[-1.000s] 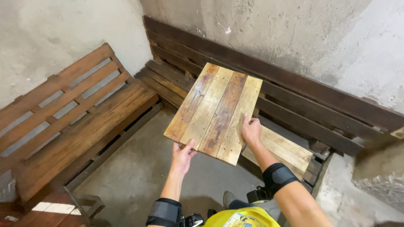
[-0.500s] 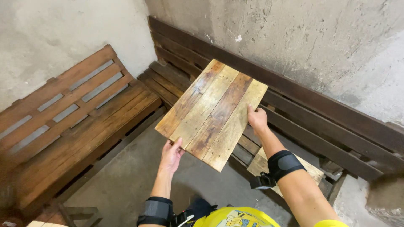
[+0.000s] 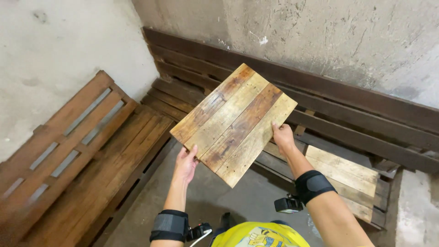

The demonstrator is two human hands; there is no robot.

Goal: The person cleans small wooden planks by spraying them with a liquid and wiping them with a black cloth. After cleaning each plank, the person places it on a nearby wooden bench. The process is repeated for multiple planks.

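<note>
Wooden panel (image 3: 234, 123), four planks joined side by side in mixed light and dark tones, is held up in the air above the grey concrete floor (image 3: 219, 196), tilted with its far corner toward the wall. Behind the panel, a dark slatted bench (image 3: 347, 114) runs along the stained concrete wall (image 3: 320, 36); to the panel's left, a brown pallet bench (image 3: 77, 155) lies against the other wall. Below and right of the panel, a second pale plank piece (image 3: 347, 176) rests on the bench frame. The step in hand looks like carrying or positioning the panel; setting it down would need both grips kept level. The right hand (image 3: 282, 137) clamps the panel's right edge, fingers wrapped under, thumb on top. The left hand (image 3: 186, 164) supports the lower left edge, fingers together beneath it. Both wrists wear black bands (image 3: 170, 225). No packages, labels or signs show; only a yellow printed garment (image 3: 258, 234) below the panel.
</note>
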